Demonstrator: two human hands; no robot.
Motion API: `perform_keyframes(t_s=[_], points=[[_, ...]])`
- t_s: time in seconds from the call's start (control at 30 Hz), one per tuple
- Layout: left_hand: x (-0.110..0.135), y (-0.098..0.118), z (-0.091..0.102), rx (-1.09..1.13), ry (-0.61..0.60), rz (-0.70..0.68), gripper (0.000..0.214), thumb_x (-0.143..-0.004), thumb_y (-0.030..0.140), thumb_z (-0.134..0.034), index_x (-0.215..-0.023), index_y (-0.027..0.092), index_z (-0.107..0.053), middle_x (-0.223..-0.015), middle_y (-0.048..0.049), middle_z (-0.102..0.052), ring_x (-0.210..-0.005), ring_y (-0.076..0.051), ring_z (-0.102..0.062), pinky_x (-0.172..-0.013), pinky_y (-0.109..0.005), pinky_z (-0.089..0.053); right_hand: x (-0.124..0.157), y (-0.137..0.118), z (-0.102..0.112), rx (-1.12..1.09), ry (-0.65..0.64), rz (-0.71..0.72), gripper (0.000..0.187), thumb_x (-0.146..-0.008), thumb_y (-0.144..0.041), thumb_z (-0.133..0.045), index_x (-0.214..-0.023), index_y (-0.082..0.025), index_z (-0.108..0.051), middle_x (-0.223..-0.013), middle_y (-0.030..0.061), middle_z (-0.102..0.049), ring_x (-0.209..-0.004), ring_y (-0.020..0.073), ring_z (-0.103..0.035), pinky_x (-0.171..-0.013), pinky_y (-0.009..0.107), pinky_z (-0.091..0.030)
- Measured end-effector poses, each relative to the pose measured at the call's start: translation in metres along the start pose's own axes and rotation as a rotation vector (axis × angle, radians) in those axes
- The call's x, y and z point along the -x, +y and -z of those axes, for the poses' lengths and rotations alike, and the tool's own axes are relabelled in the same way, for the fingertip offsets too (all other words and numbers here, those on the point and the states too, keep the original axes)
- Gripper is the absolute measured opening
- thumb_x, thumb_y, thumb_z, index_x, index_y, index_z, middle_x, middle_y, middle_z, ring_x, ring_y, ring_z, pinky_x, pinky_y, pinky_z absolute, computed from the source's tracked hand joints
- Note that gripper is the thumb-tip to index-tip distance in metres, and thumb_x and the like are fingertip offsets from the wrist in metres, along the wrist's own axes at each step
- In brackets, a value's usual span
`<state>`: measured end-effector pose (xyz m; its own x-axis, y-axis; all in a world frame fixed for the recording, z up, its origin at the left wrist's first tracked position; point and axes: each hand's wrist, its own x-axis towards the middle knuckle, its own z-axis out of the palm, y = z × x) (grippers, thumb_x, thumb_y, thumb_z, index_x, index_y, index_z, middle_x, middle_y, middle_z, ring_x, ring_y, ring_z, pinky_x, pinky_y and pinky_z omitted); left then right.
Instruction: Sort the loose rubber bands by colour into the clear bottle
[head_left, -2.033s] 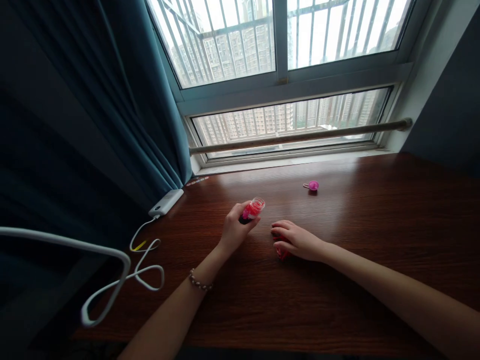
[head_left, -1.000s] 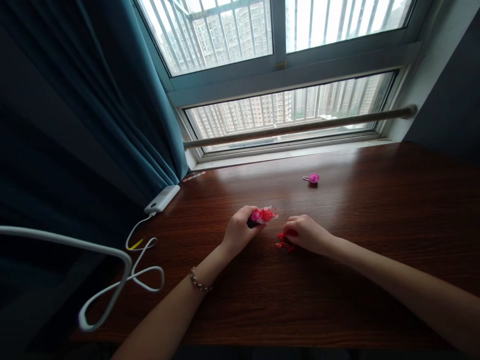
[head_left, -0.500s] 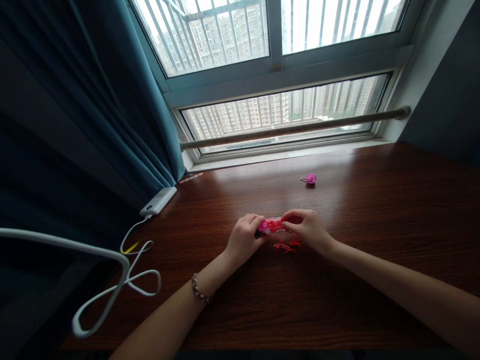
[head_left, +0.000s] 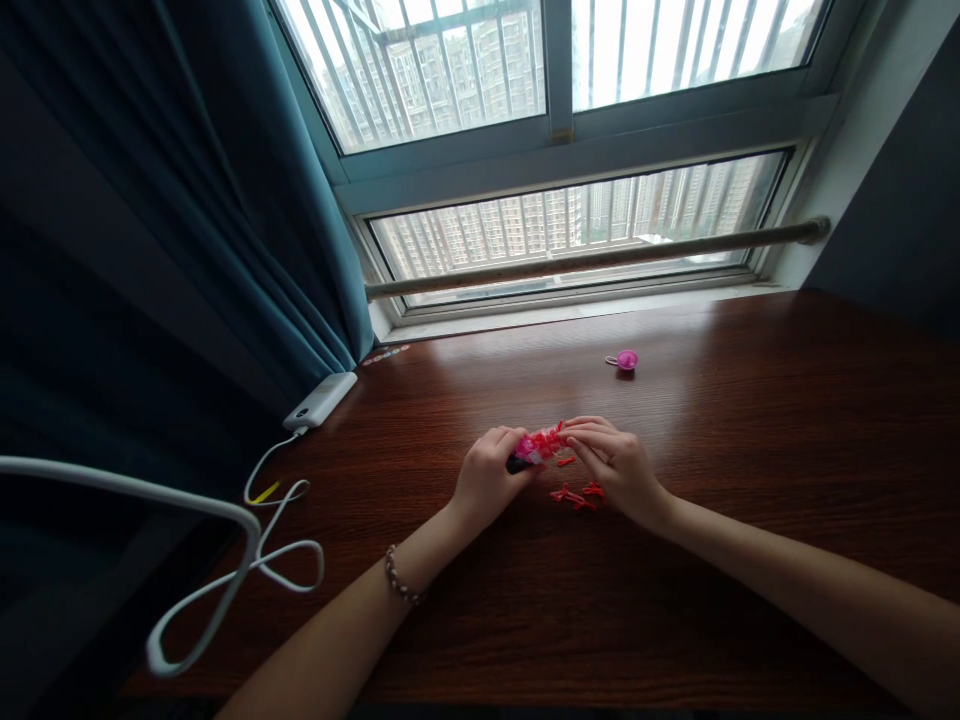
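My left hand is wrapped round a pink and red plastic cluster that has a dark part near the palm. The cluster's exact kind is too small to make out. At its right end, the fingertips of my right hand are closed together on the red part. Several thin red plastic pieces lie on the table just below the right fingers. One more small red piece shows between the two hands.
Beyond the hands, a pink round item with a loop lies on the brown wooden table. To the left are a white power bank, its white cable and a yellow strip. A blue curtain hangs beside the barred window.
My right fingers have shifted and straightened somewhat at the cluster's red end. The cluster's right end is tilted up a little more, and a small red piece now shows beneath it.
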<state>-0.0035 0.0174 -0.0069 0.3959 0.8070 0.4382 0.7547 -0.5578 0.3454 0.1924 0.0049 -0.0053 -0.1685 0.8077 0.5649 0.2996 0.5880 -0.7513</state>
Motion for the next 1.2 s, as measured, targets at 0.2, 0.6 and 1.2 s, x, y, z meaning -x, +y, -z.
perform_keyframes(t_s=[0.2,0.6,1.2], points=[[0.000,0.001,0.002,0.024,0.031,0.016,0.032,-0.071,0.037,-0.064,-0.096,0.019,-0.055,-0.089,-0.0050,-0.059,-0.083,-0.020,-0.054,-0.074,-0.032,-0.044,0.002,-0.003,0.001,0.079,-0.090,-0.060,0.044,-0.085,-0.023,-0.044,-0.127,-0.018,-0.032,-0.102,0.0085,-0.065,-0.109,0.0226,-0.051,-0.101,0.051,-0.023],[0.008,0.011,-0.005,-0.019,0.092,-0.080,0.030,-0.069,0.037,-0.064,-0.093,0.019,-0.058,-0.088,-0.0053,-0.061,-0.083,-0.021,-0.055,-0.074,-0.033,-0.044,0.001,-0.001,0.001,0.069,-0.428,-0.001,0.080,-0.078,-0.032,-0.056,-0.139,-0.017,-0.008,-0.124,0.0170,-0.049,-0.125,0.0274,-0.032,-0.099,0.055,-0.023],[0.005,0.008,-0.001,0.140,0.159,0.009,0.033,-0.071,0.039,-0.063,-0.096,0.018,-0.056,-0.092,-0.0063,-0.062,-0.083,-0.019,-0.056,-0.076,-0.032,-0.046,-0.002,-0.007,0.012,0.140,-0.026,0.208,0.040,-0.078,-0.017,-0.049,-0.116,-0.020,-0.040,-0.095,0.0056,-0.066,-0.096,0.0198,-0.058,-0.100,0.044,-0.027]])
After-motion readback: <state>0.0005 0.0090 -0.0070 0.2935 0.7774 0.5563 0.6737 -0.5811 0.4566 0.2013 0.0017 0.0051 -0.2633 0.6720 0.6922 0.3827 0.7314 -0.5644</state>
